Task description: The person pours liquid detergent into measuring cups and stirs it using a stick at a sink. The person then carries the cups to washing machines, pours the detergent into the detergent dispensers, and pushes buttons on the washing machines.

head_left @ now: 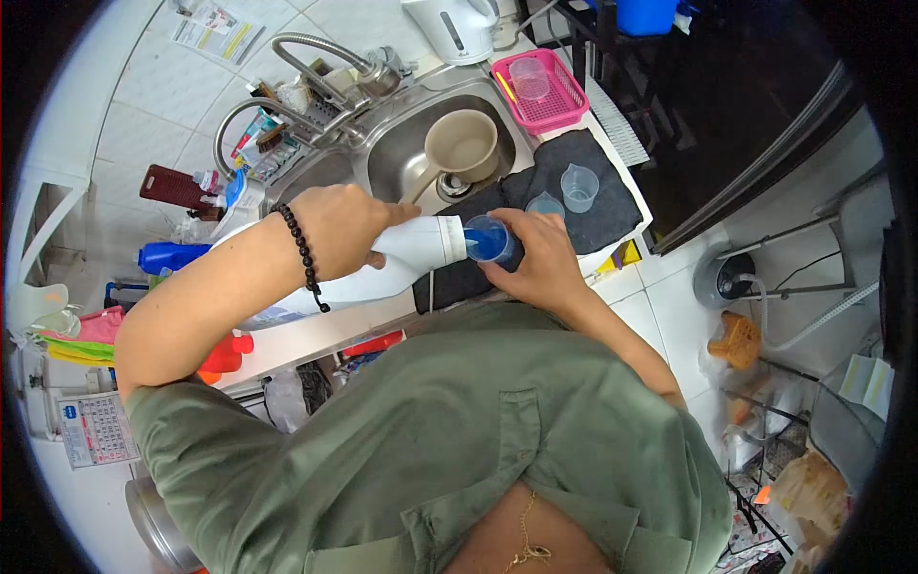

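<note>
My left hand (335, 225), a dark beaded bracelet on its wrist, is closed around a large white bottle (406, 251). The bottle lies tilted almost on its side, its mouth at the rim of a small clear cup (491, 239). Blue liquid runs from the mouth into the cup, which has some blue in it. My right hand (540, 256) grips that cup between thumb and fingers. Just beyond my right fingers, another clear cup (545, 204) with a bluish tint and a clear beaker-like cup (579, 188) stand on a dark cloth (612, 206).
Behind the bottle is a steel sink (392, 143) holding a beige dipper (462, 143). Two curved faucets (320, 43) rise at its back. A pink basket (564, 110) with a clear cup inside and a white kettle (454, 29) stand beyond. Below the counter's right edge lies a tiled floor (617, 311).
</note>
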`<state>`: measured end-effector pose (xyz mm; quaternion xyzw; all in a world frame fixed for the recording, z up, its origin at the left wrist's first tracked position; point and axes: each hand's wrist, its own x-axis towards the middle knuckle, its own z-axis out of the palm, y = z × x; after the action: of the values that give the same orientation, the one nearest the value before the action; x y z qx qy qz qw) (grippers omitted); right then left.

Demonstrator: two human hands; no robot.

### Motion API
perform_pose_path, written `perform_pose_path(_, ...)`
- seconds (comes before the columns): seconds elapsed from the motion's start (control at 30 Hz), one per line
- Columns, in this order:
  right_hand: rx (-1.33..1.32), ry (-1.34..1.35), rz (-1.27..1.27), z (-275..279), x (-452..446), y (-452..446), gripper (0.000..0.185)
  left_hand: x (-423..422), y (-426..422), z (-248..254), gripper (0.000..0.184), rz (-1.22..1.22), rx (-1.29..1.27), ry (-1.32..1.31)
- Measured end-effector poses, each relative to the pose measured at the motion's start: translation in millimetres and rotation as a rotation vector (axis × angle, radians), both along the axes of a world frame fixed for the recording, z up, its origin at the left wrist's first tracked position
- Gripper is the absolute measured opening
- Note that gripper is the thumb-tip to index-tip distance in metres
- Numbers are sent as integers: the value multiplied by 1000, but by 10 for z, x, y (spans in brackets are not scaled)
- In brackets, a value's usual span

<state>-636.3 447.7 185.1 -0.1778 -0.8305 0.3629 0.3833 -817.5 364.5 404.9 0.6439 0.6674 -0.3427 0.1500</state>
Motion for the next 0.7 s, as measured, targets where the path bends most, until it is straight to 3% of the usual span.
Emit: perform_pose_path(0.7, 30, -8, -2, -1, -24, 24, 55, -94, -66, -121, 65, 41, 45, -38)
